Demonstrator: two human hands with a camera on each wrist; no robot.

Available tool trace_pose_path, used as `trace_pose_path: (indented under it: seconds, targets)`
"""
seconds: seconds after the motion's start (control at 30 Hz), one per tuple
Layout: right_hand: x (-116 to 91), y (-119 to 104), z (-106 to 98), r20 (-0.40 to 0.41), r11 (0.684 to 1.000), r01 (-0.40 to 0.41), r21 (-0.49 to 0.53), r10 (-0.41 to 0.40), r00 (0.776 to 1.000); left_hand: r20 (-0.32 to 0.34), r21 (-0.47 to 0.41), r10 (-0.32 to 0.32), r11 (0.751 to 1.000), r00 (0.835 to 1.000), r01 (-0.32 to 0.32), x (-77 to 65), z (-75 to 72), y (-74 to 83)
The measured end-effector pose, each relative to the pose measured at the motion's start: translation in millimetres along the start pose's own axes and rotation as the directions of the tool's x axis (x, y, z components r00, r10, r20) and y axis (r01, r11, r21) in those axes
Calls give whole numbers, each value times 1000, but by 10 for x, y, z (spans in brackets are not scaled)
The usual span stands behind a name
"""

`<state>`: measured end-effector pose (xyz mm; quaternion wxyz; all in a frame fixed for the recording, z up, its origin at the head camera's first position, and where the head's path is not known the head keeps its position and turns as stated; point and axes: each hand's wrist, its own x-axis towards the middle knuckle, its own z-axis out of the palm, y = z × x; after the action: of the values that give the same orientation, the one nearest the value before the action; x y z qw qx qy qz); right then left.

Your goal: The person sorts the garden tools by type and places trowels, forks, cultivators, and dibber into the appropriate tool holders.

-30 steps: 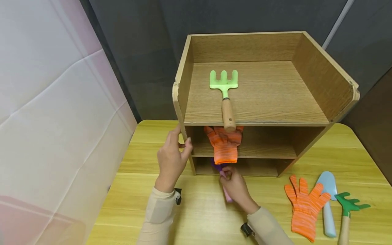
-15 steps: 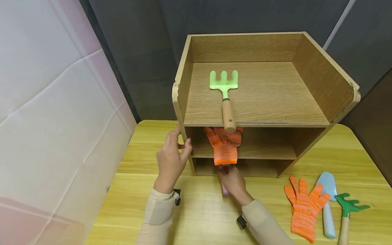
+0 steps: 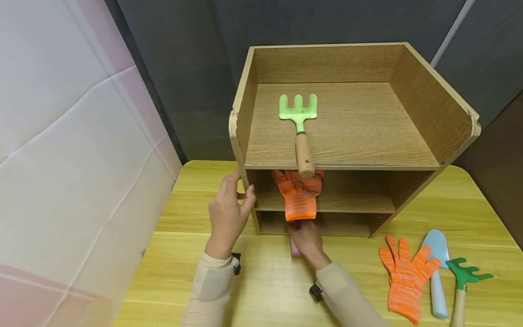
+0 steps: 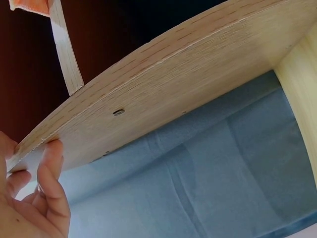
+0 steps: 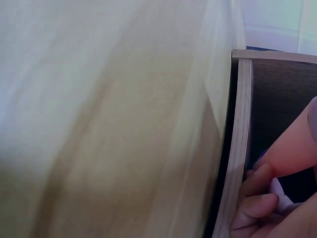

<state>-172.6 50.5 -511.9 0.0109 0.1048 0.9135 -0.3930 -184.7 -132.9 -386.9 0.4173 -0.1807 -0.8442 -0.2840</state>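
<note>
My left hand grips the left side panel of a wooden shelf unit. In the left wrist view, its fingers press the panel's outer face near the front edge. At the bottom compartment, my right hand holds a garden tool by its pink handle. The handle's end sticks out toward me, and the tool's head is hidden in the head view. Just above that hand, an orange glove lies on the middle shelf, cuff hanging over the edge. A light green hand fork lies on the top shelf.
Right of the shelf unit, another orange glove, a light blue trowel and a dark green hand rake lie on the yellow wooden table. A dark partition stands behind; a pale panel is at left.
My right hand has moved forward and slightly left, pushing the pink-handled tool deeper into the bottom compartment, so less handle shows. The left hand has stayed on the side panel.
</note>
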Motion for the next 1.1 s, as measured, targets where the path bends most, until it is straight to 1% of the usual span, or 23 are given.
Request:
trace_pose_path:
  seconds: [0.3,0.43,0.5,0.67,0.93,1.1]
  targets:
    - [29,-34,45,13,1000,16,-8,-16,1000,-3,18,2,1000,1000,-2,-16,-4,-5]
    - [47,-58,55,23,1000,29,5,-29,999,-3,22,-1,1000,1000,1,-16,-4,0]
    - [59,-66,58,24,999,40,31,-41,999,-4,20,-3,1000,1000,3,-11,-1,2]
    - [86,-67,56,24,997,69,44,-71,997,-3,21,-4,1000,1000,4,-5,9,1]
    - [103,-70,47,6,994,102,29,-102,995,-12,17,4,1000,1000,-4,11,9,6]
    - [91,-62,44,27,995,96,32,-97,995,-19,19,0,1000,1000,0,-5,13,-10]
